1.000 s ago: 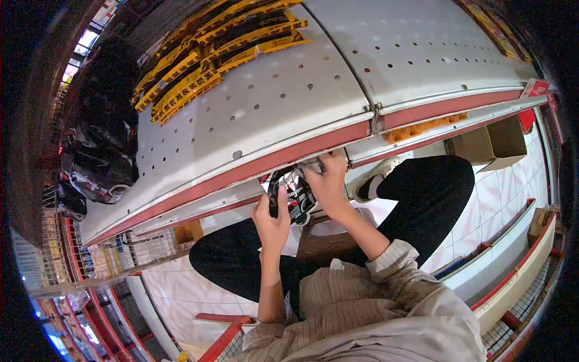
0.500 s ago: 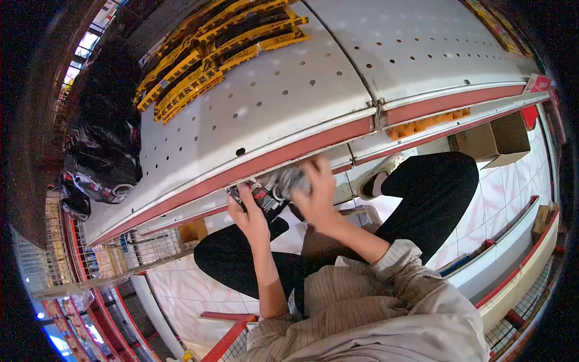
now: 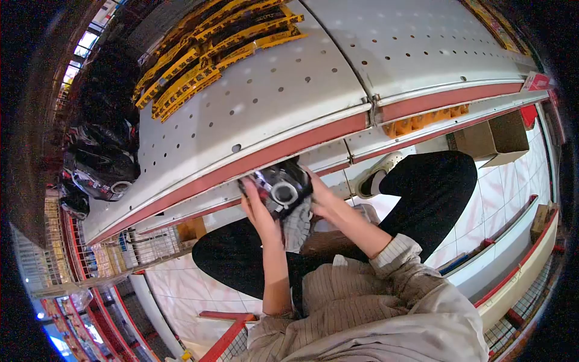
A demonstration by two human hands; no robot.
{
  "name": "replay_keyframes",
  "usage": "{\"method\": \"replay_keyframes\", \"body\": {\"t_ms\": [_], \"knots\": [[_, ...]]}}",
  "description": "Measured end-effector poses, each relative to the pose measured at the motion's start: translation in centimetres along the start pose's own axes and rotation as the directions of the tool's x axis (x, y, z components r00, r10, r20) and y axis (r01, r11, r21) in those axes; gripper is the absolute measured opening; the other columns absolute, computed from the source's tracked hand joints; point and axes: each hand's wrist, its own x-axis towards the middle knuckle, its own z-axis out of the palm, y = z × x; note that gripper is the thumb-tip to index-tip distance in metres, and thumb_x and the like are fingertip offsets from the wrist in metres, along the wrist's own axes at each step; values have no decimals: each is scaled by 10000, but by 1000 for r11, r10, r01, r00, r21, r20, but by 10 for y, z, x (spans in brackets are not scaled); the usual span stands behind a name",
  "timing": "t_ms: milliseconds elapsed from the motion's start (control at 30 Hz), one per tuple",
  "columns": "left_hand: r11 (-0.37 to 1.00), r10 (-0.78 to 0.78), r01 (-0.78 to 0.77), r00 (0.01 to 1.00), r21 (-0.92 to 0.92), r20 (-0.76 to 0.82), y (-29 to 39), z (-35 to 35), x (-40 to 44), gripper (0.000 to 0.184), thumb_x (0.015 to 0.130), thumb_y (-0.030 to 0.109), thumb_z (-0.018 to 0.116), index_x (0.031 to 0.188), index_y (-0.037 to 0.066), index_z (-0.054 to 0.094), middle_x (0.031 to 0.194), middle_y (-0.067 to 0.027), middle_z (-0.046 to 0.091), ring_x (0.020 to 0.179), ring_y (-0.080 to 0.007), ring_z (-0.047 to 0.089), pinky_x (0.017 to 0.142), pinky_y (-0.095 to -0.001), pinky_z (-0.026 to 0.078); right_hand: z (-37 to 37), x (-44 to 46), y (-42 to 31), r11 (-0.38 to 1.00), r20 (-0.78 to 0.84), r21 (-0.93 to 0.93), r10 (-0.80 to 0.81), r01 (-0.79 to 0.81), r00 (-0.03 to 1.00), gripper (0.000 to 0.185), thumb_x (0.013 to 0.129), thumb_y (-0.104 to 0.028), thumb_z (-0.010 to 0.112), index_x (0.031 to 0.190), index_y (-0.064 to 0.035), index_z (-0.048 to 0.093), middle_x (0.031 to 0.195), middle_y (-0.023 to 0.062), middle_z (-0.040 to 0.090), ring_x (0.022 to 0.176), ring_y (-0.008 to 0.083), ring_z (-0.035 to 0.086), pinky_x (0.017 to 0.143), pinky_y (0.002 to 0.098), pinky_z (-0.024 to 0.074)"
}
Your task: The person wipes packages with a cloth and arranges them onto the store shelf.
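Note:
A glossy black package (image 3: 278, 184) with a pale grey ring printed on it is held just in front of the shelf's red edge, above my lap. My left hand (image 3: 259, 214) grips its left side, thumb up along the front. My right hand (image 3: 318, 192) is at its right side, with the fingers mostly hidden behind it. Against that hand, a grey checked cloth (image 3: 298, 226) hangs below the package.
Yellow packets (image 3: 211, 54) lie stacked on the white perforated shelf (image 3: 259, 114). More black packages (image 3: 105, 166) are at its left end. An orange tray (image 3: 422, 122) and a cardboard box (image 3: 491, 142) stand lower right. A wire basket (image 3: 148, 244) is at left.
The package has turned so its ringed face shows clearly. My right hand has moved from over its front to its right side, and the grey cloth now hangs beneath.

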Motion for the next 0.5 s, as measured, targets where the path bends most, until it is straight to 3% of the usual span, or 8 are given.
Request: {"method": "replay_keyframes", "body": {"t_ms": [33,133,167,200,267,300,467,500], "knots": [[998,56,-54,998,36,-36,-7,-9,8,478,829,354,467,1115,-24,401,1029,-79,466,880,-136,468,747,-249,383,-2,6,5,985,40,-146,-88,93,995,219,810,-154,457,990,-34,493,894,63,568,759,140,551,664,284,461],[869,470,-443,878,220,-92,-6,-4,13,448,848,323,440,1102,-43,396,1028,-90,458,864,-130,448,733,-244,377,-10,15,22,973,75,-214,-66,81,995,245,806,-124,421,1022,-21,475,928,69,565,788,140,557,691,251,457],[828,540,-491,828,272,-150,-5,-2,14,433,852,310,436,1084,-54,404,998,-99,471,838,-136,452,724,-250,381,-6,10,28,977,-24,-209,-40,34,999,274,804,-125,428,1057,-24,448,964,70,550,804,137,549,697,253,456],[782,607,-531,769,325,-202,-2,1,16,419,856,297,431,1066,-64,412,969,-107,484,812,-142,455,715,-256,385,10,0,24,881,-181,-471,-43,-48,983,266,809,-130,427,1053,-27,453,974,75,544,826,142,542,711,270,456],[679,728,-590,622,437,-289,2,5,18,394,864,272,421,1031,-85,428,910,-125,509,760,-153,462,697,-268,392,24,-9,17,919,6,-394,28,-24,1000,300,825,-241,463,1029,-20,473,929,73,529,833,145,501,736,269,413],[606,775,-579,584,545,-242,1,-9,25,370,862,252,431,966,-102,454,858,-136,526,724,-161,465,671,-280,399,22,-6,13,934,2,-357,9,-8,1000,296,825,-233,457,1033,-23,465,929,73,525,839,146,498,744,268,407],[619,720,-554,684,556,-119,-12,-26,15,332,865,220,423,901,-108,455,821,-129,525,709,-144,455,653,-269,389,9,-1,-1,958,-182,-269,-155,102,971,276,825,-199,420,1042,-29,430,912,70,514,857,150,493,759,268,399],[671,685,-533,712,515,-155,-15,-26,12,327,866,219,420,908,-104,453,824,-125,524,718,-143,457,658,-271,389,8,1,7,930,-222,-357,-179,91,959,307,833,-211,416,1082,-33,400,947,70,517,871,151,496,753,277,408]]}}
